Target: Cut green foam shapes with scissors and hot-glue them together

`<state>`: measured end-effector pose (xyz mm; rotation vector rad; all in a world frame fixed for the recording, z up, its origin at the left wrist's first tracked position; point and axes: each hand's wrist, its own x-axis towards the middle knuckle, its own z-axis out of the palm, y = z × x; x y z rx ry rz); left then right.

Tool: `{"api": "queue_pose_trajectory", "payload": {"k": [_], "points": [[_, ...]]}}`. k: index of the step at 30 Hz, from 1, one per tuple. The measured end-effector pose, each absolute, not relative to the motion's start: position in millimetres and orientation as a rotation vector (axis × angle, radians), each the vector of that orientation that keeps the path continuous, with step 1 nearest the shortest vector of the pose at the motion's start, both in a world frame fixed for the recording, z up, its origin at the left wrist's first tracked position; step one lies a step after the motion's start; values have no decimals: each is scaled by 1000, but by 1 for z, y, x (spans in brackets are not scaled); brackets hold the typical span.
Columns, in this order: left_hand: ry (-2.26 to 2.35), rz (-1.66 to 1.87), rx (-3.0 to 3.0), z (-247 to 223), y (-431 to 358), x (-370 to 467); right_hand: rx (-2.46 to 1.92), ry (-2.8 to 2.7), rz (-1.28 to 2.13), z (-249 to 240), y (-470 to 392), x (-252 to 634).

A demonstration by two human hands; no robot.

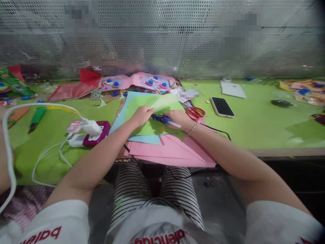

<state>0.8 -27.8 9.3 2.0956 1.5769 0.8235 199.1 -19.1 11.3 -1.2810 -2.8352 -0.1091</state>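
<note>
In the head view, my left hand (143, 115) pinches the near edge of a pale green paper piece (167, 101), which curves up off a bright green paper sheet (137, 101). My right hand (179, 119) is closed around a dark blue hot glue gun (160, 118), its nozzle pointing left toward my left fingertips. A translucent glue stick (174, 124) pokes out of the gun's back end. Beneath the green sheet lie light blue paper (146, 139) and several pink sheets (167, 150) that reach the table's front edge.
Red-handled scissors (195, 113) lie beside my right wrist, and a phone (222, 107) lies farther right. On the left are a purple power socket (100, 133) with white chargers and a green-handled cutter (38, 117). Pink decorated paper (154, 83) lies at the back by a perforated metal panel (162, 44).
</note>
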Motion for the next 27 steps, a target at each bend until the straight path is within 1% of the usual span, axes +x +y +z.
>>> {"api": "queue_pose_trajectory", "payload": {"k": [8, 12, 18, 24, 27], "points": [[1635, 777, 2148, 3, -24, -2, -1273, -2826, -107, 12, -20, 198], [1578, 828, 2096, 4, -24, -2, -1274, -2834, -106, 12, -20, 199], [1645, 851, 2061, 4, -22, -3, -1259, -2834, -104, 10, -18, 200], [1602, 943, 2032, 4, -25, -2, -1251, -2828, -83, 10, -17, 200], [1635, 925, 2048, 3, -23, -3, -1259, -2830, -78, 11, -18, 200]]}}
